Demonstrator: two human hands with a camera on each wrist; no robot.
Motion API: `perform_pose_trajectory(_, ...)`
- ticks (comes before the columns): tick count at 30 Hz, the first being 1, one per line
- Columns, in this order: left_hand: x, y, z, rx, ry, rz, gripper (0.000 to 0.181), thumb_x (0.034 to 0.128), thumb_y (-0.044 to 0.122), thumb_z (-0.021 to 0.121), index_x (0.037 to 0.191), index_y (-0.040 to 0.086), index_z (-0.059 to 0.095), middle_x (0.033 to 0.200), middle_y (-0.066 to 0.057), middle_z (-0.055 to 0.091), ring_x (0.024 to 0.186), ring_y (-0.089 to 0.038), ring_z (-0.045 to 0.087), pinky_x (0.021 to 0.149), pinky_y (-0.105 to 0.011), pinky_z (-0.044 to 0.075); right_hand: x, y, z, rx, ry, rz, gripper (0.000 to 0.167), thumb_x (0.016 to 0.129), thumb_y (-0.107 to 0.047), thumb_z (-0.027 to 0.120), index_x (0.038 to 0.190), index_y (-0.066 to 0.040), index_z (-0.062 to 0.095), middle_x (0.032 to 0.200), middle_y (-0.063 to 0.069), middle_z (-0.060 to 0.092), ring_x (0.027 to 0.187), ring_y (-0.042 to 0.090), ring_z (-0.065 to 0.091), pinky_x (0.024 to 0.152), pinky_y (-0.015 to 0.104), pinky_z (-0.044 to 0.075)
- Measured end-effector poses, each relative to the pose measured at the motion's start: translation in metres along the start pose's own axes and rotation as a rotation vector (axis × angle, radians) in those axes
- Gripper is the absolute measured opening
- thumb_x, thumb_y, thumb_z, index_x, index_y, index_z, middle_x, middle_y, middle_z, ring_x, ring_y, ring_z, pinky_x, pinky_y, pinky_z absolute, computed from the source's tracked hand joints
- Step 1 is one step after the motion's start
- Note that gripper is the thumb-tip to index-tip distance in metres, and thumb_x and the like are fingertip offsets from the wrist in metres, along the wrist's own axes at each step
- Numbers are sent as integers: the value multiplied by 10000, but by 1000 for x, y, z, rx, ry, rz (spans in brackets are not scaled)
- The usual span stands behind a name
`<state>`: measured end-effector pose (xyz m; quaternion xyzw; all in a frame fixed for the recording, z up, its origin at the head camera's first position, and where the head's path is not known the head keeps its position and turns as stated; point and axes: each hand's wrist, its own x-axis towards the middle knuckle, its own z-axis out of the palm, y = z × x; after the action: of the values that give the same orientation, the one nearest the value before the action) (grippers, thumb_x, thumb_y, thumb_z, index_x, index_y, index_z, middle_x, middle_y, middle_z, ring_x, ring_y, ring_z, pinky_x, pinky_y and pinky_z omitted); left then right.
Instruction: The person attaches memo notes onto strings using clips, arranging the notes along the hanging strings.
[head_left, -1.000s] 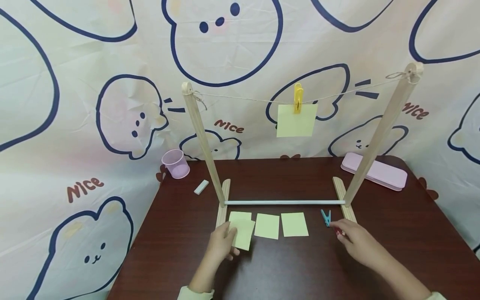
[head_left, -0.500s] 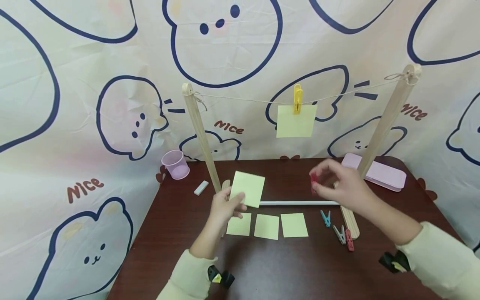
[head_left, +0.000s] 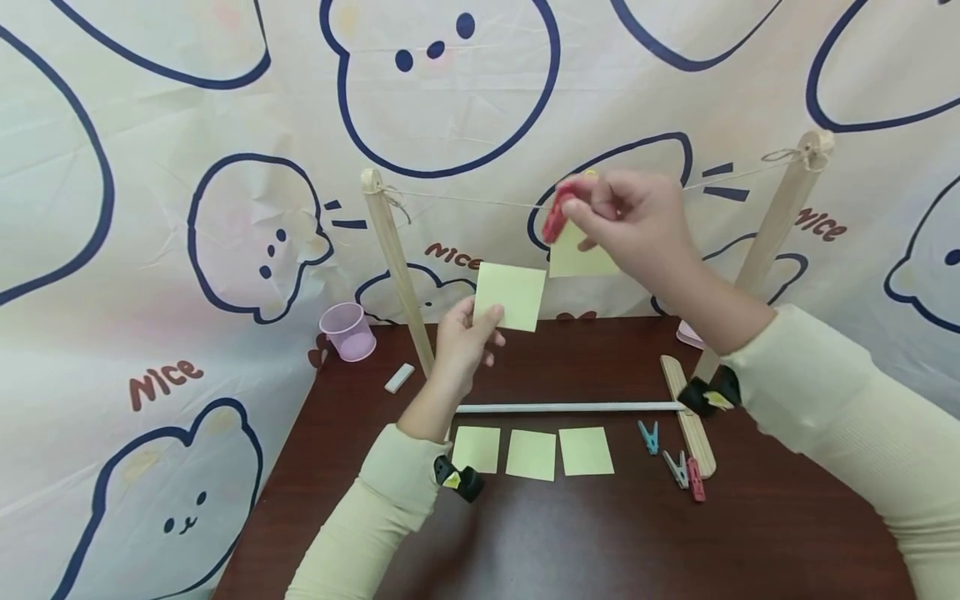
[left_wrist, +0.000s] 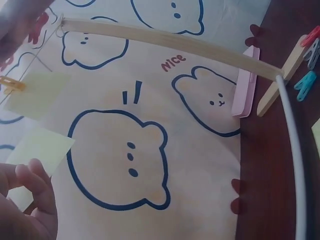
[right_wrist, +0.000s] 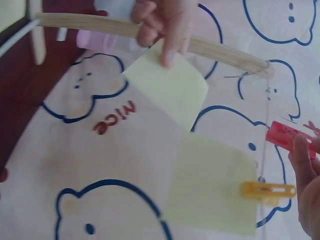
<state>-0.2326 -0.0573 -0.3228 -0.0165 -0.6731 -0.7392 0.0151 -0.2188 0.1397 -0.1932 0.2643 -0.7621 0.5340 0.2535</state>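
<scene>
My left hand (head_left: pixel 461 343) pinches a pale yellow sticky note (head_left: pixel 512 293) between thumb and fingers, below the string (head_left: pixel 457 197) and left of the hanging note. A red clothespin (head_left: pixel 555 218) is pinched in my right hand (head_left: pixel 641 223), close to the string; the right wrist view shows it beside the line. One sticky note (right_wrist: pixel 212 185) hangs from the string by a yellow clothespin (right_wrist: pixel 267 190), partly hidden behind my right hand in the head view. The held note is apart from the red clothespin.
Wooden posts (head_left: pixel 393 258) carry the string, with a white bar (head_left: pixel 570 407) low between them. In front lie three sticky notes (head_left: pixel 531 455) and blue (head_left: pixel 648 437), grey (head_left: pixel 676 469) and red clothespins. A pink cup (head_left: pixel 348 332), white eraser-like block (head_left: pixel 399 378) and pink case (left_wrist: pixel 245 85) sit behind.
My left hand has lifted the sticky note off the table up towards the string. My right hand has carried the red clothespin from the table's right side up and left to the string.
</scene>
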Motion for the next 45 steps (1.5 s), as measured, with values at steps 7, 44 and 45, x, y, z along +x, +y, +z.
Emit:
perform_pose_trajectory(7, 14, 14, 6, 7, 27, 70, 251, 902, 131, 613, 1130, 31, 584, 753, -62, 574, 507, -101, 533, 343, -166, 347, 29, -7, 17, -82, 66, 42, 384, 834, -96, 686, 589, 36, 421, 1038, 89, 674, 946, 117, 642, 490, 229, 495)
perform_pose_trajectory(44, 27, 39, 14, -39, -92, 164, 363, 887, 161, 634, 1221, 62, 534, 957, -111, 629, 529, -101, 569, 363, -179, 393, 38, -10, 15, -327, -225, 162, 131, 905, -140, 551, 1002, -75, 491, 1309, 14, 527, 1158, 80, 512, 522, 255, 529)
perform_pose_trajectory(45, 27, 38, 13, -34, -91, 163, 389, 878, 168, 646, 1237, 77, 525, 990, -114, 632, 529, -106, 573, 363, -178, 395, 37, -12, 14, -323, -218, 146, 150, 904, -142, 546, 1023, -73, 486, 1339, 1, 499, 1178, 71, 490, 529, 246, 528)
